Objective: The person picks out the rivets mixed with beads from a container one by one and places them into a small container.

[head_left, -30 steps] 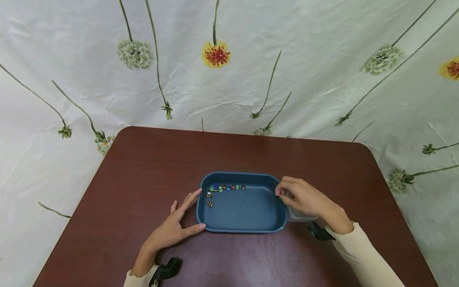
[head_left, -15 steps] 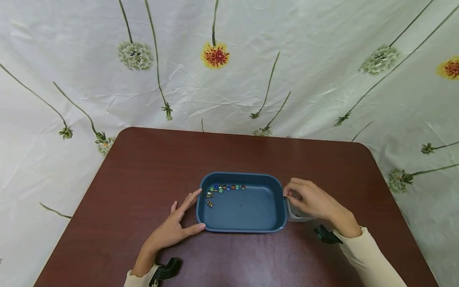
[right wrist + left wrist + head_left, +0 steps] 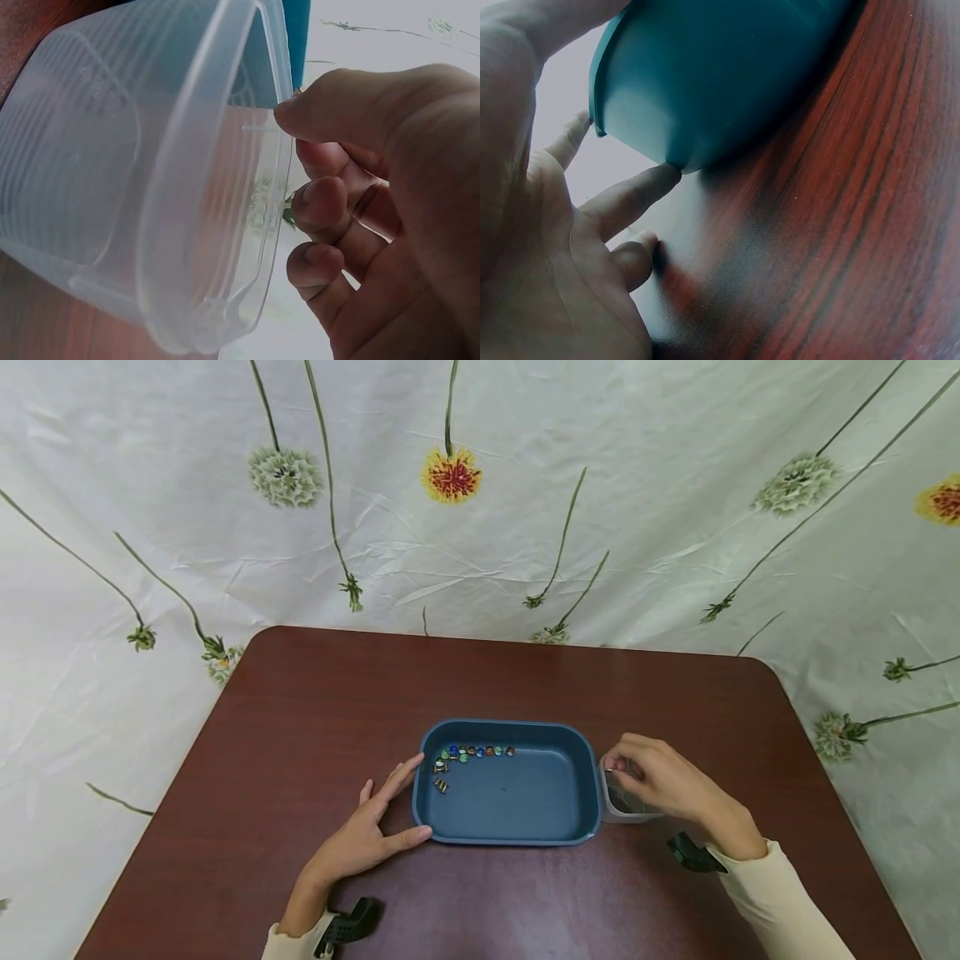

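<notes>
A blue tray (image 3: pixel 510 842) holds a row of small coloured glass marbles (image 3: pixel 488 751) along its far side and several gold-and-dark striped pieces (image 3: pixel 441 786) near its left end. My left hand (image 3: pixel 362 839) rests against the tray's left side, fingers spread, fingertips touching its wall in the left wrist view. My right hand (image 3: pixel 660 781) is over the open top of a clear plastic container (image 3: pixel 172 180), thumb and index finger together at its rim. They pinch a small piece (image 3: pixel 297 92) that is almost wholly hidden; I cannot tell its kind.
The container stands directly against the tray's right end. Both are on a dark red-brown wooden table (image 3: pixel 360 693). Behind it hangs a pale flower-printed cloth (image 3: pixel 660 510).
My right hand has moved right, from over the tray's right rim to over the clear container, with the small piece in its pinch. The left hand has stayed against the tray.
</notes>
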`<state>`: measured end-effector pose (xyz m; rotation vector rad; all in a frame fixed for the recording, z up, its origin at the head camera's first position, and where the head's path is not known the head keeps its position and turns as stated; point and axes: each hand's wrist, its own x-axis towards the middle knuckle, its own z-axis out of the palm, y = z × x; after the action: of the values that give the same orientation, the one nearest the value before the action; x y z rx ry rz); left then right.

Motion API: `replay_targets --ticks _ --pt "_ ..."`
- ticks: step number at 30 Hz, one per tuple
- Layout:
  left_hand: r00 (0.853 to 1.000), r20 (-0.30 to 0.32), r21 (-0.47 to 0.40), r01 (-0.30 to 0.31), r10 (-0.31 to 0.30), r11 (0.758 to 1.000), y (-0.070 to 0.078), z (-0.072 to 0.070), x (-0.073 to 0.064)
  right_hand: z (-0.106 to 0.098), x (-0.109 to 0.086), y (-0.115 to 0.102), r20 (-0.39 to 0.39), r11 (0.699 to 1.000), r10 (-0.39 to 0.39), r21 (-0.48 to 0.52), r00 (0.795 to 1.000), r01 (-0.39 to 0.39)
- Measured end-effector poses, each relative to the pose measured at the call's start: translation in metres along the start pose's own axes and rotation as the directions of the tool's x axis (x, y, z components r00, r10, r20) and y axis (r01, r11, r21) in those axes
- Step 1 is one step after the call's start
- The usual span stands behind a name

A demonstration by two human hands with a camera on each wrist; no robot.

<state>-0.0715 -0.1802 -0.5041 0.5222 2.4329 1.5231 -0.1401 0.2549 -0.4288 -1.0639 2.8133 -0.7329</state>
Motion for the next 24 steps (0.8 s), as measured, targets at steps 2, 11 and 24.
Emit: replay_targets --ticks 2,11,24 --pt "1.0 0.001 0.0 0.003 -0.003 1.0 0.0003 0.0002 -0.0001 0.0005 -0.001 0.0015 -0.015 1.0 -0.01 -0.003 1.0 0.01" --pt "1.0 0.0 0.0 0.003 -0.003 1.0 -0.0001 0.0009 -0.001 0.0009 -0.0029 0.005 -0.034 0.999 -0.034 -0.008 0.999 0.034" --pt "1.0 -0.01 0.011 -0.003 0.004 1.0 0.0009 0.0012 -0.0007 0.0002 -0.0041 0.0062 -0.047 0.999 -0.039 -0.013 0.998 0.039"
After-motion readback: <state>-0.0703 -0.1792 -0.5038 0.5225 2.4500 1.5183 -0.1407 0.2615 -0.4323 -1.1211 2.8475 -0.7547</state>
